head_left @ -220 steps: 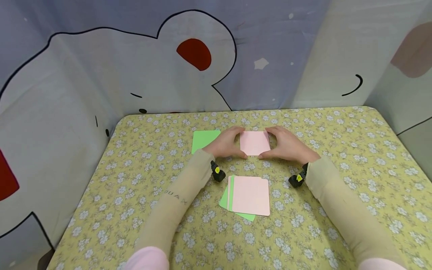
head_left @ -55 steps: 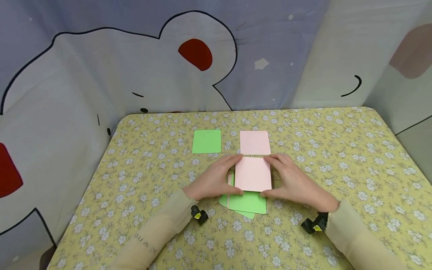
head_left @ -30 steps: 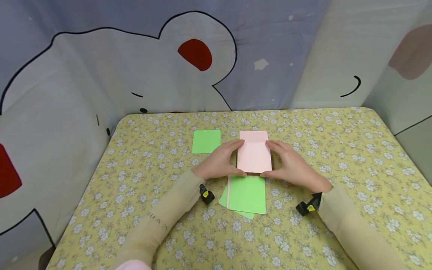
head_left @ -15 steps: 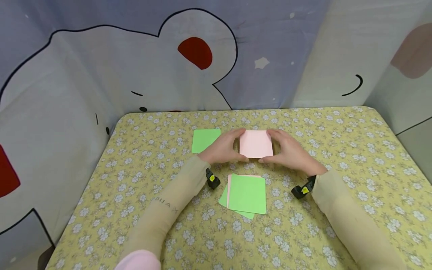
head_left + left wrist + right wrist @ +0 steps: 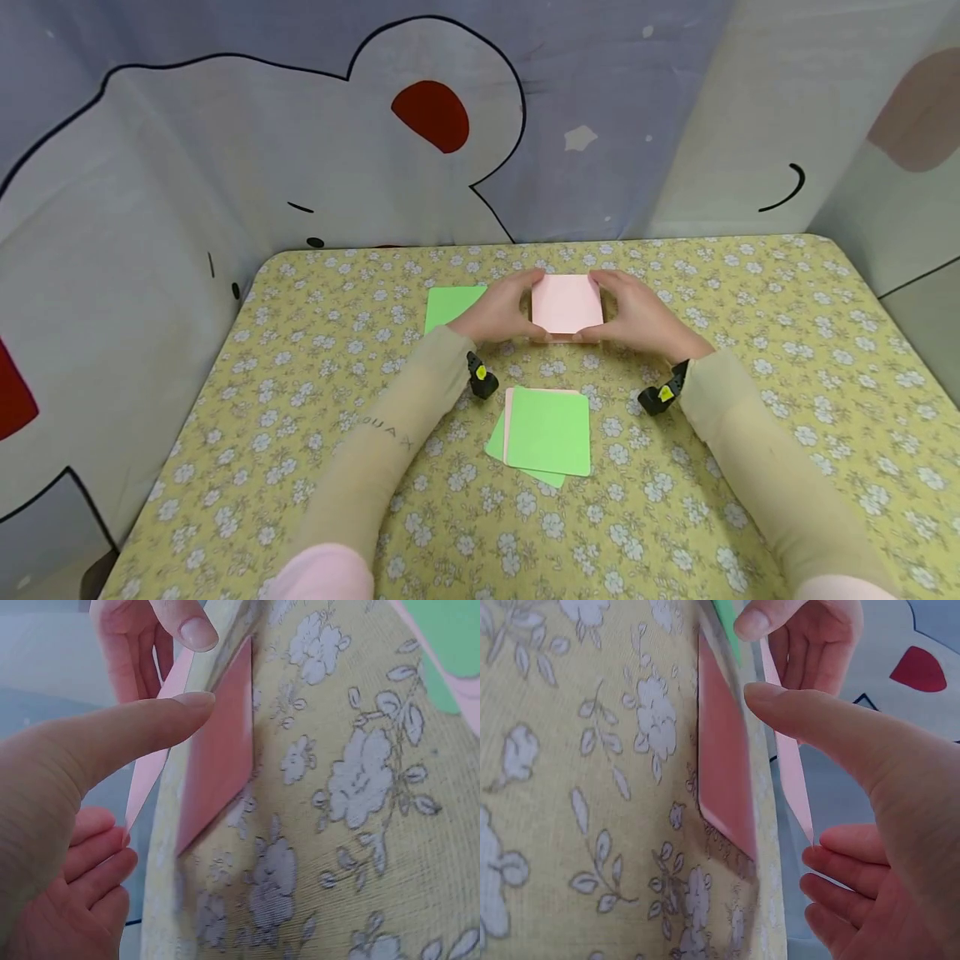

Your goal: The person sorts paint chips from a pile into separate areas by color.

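Between them, my left hand (image 5: 504, 310) and right hand (image 5: 637, 315) hold a square pink card (image 5: 567, 303) by its left and right ends, thumbs at the near edge and fingers at the far edge. Both wrist views show this card raised above the table. Directly beneath it a second pink card (image 5: 225, 754) lies flat on the cloth, mostly covered in the head view. A green card (image 5: 448, 305) lies to the left, its right part behind my left hand. Closer to me is a loose pile topped by a green card (image 5: 551, 433).
From under the pile's top card show a strip of pink card (image 5: 507, 427) and the corners of a skewed green card (image 5: 552, 480). A yellow flowered cloth (image 5: 675, 517) covers the table. Behind it hangs a printed curtain (image 5: 600, 108).
The pink card that topped the near pile was lifted off and carried away from me, over the pink card set down earlier. That uncovered the pile's green card. Both hands moved with it.
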`<state>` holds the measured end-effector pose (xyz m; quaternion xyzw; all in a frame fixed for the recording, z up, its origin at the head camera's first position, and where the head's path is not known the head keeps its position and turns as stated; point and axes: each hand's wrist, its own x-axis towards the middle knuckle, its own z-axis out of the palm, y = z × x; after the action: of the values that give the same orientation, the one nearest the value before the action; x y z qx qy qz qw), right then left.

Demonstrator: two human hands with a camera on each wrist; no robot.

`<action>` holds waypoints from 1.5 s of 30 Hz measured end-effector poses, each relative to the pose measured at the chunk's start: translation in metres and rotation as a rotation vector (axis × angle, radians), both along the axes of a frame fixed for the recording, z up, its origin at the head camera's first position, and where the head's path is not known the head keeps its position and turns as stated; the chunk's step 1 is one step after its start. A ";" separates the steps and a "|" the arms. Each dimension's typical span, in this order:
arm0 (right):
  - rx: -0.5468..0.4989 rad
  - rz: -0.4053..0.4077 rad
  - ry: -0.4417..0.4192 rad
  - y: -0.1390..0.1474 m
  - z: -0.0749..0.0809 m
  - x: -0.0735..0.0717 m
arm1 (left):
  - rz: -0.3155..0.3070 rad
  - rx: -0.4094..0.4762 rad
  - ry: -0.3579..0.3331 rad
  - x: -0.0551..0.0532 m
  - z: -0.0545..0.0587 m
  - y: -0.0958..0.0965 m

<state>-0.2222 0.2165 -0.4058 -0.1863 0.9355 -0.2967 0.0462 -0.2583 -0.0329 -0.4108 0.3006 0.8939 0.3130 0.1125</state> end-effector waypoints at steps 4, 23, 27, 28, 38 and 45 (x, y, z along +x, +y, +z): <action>-0.002 0.008 -0.013 0.000 -0.006 -0.003 | 0.010 -0.022 -0.014 -0.001 -0.006 0.001; 0.026 0.036 -0.063 0.000 -0.012 -0.004 | -0.014 -0.068 -0.051 -0.003 -0.018 0.003; 0.038 0.019 -0.062 -0.001 -0.011 -0.002 | -0.002 -0.065 -0.044 -0.001 -0.019 0.003; 0.041 0.015 -0.060 -0.001 -0.010 -0.002 | 0.001 -0.062 -0.042 0.000 -0.018 0.002; 0.055 0.010 -0.018 -0.002 -0.002 0.009 | 0.011 -0.009 -0.042 0.012 -0.009 -0.006; 0.059 0.022 0.004 -0.002 0.004 0.020 | -0.018 0.025 -0.001 0.024 -0.003 -0.013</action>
<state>-0.2018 0.2142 -0.4021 -0.1958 0.9418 -0.2682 0.0528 -0.2343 -0.0459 -0.4143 0.3100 0.8870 0.3233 0.1119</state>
